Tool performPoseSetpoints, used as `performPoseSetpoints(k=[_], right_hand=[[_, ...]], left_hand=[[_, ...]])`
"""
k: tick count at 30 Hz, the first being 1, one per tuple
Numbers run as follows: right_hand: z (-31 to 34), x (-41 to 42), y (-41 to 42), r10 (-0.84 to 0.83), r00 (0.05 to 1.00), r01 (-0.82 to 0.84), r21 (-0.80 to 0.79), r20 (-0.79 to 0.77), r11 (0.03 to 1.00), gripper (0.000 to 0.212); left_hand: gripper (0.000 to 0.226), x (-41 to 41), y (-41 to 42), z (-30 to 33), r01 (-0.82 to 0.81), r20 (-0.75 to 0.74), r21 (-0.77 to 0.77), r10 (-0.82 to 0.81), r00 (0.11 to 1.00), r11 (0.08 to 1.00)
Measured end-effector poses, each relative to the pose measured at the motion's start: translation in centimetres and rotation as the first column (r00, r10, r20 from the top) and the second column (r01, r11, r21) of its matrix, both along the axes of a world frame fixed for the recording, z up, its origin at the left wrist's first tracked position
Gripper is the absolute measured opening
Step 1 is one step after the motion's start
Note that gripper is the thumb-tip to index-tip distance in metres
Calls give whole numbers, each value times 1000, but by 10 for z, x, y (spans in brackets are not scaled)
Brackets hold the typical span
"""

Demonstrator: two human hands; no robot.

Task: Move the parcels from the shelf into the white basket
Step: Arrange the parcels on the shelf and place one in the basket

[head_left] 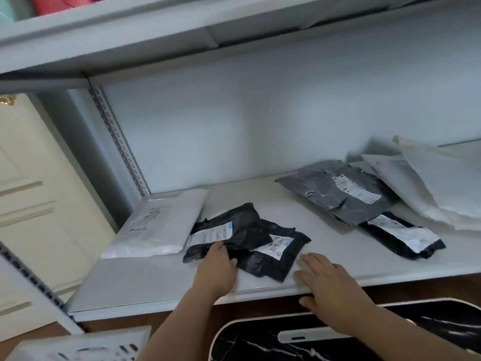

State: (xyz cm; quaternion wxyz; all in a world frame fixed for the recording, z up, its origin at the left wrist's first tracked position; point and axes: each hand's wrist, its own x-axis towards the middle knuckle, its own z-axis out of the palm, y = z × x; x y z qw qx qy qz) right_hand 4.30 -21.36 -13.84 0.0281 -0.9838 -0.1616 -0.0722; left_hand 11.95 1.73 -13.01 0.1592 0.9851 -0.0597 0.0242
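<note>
— Parcels are lying across the shelf point(338, 261): a white one point(158, 225) sitting at its left end, grey point(338, 191) and white ones piling toward the right.
— And the hands?
— Left hand point(216, 272) is gripping a black parcel point(234, 230) near the front edge; right hand point(335, 290) is hovering flat, fingers relaxed, holding nothing.

Left hand point(217, 267) reaches forward, fingers curled in a grip; right hand point(330, 285) lies flat, fingers spread

bare shelf point(299, 204) centre (parcels point(338, 191) flanking)
</note>
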Motion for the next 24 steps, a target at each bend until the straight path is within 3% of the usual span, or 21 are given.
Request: performPoseSetpoints(k=[2, 4, 6, 7, 8, 9, 10, 11, 13, 15, 18, 21, 24], right_hand=[[-4, -4, -5, -18, 999, 21, 78, -34, 997, 50], [-1, -9, -6, -76, 990, 106, 267, -119, 958, 49], [6, -16, 0, -154, 974, 223, 571, -168, 790, 46], [16, -22, 5, -169, 955, 294, 726, -243, 622, 46], [22, -25, 10, -125, 919, 393, 846, -374, 360, 46], [29, -29, 14, -6, 874, 485, 873, -486, 54, 48], [32, -32, 15, 145, 824, 567, 801, -548, -193, 51], [36, -37, 15, 267, 790, 613, 713, -552, -340, 54], [36, -50, 9, 371, 754, 657, 602, -542, -455, 53], [27, -66, 0, 389, 732, 680, 629, -559, -377, 49], [-1, -99, -10, 323, 652, 720, 694, -685, 18, 69], [-27, -128, -10, 194, 665, 637, 683, -722, 359, 88], [-46, -143, -10, 44, 702, 477, 514, -711, 713, 93]], left_hand=[[22, -5, -4, 13, -47, 155, -174, 75, 985, 984], [18, -18, -9, 35, -84, 263, -333, 178, 948, 939], [22, -36, -13, 59, -126, 287, -537, 321, 903, 834], [27, -47, -15, 69, -145, 266, -631, 388, 882, 762], [32, -58, -17, 78, -151, 239, -706, 433, 869, 692], [36, -68, -17, 82, -145, 210, -763, 455, 866, 629], [39, -78, -16, 84, -139, 180, -803, 459, 870, 579], [40, -88, -15, 83, -137, 151, -828, 452, 879, 544], [39, -109, -12, 75, -141, 83, -850, 393, 916, 507], [32, -132, -10, 57, -157, 4, -835, 291, 957, 527], [31, -166, -9, 18, -202, -90, -696, 196, 977, 689], [39, -188, -13, -21, -188, -100, -528, 160, 982, 828], [36, -205, -20, -54, -184, -147, -390, 136, 980, 902]])
